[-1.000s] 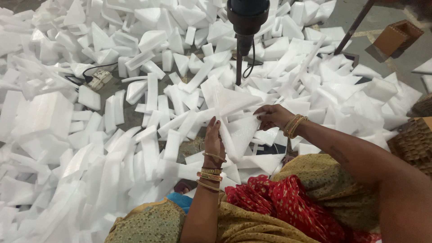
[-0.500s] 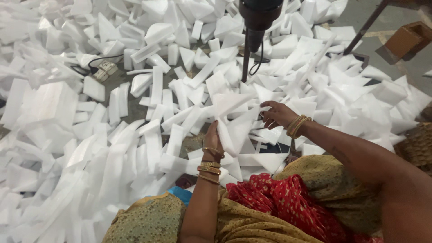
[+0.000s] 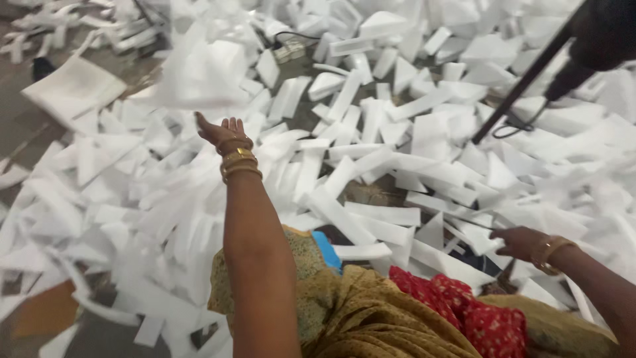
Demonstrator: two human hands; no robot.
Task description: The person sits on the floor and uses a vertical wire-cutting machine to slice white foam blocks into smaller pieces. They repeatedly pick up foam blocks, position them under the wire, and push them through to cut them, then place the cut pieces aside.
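The left hand is stretched far out and up, with the palm open and the fingers spread wide. It holds nothing. Just above it and to the left, a big white foam piece is in the air, blurry, and not touching the hand. Gold bangles sit on the left wrist. The right hand is low on the other side, resting on the heap of foam strips. Its fingers are curled and touch a white strip, but you cannot tell if they pinch it. The floor is covered with white foam bits, long and short, lying every which way. A flat white foam slab lies far off to the left. A dark tool hangs at the top right, with a thin black rod slanting down into the pile.
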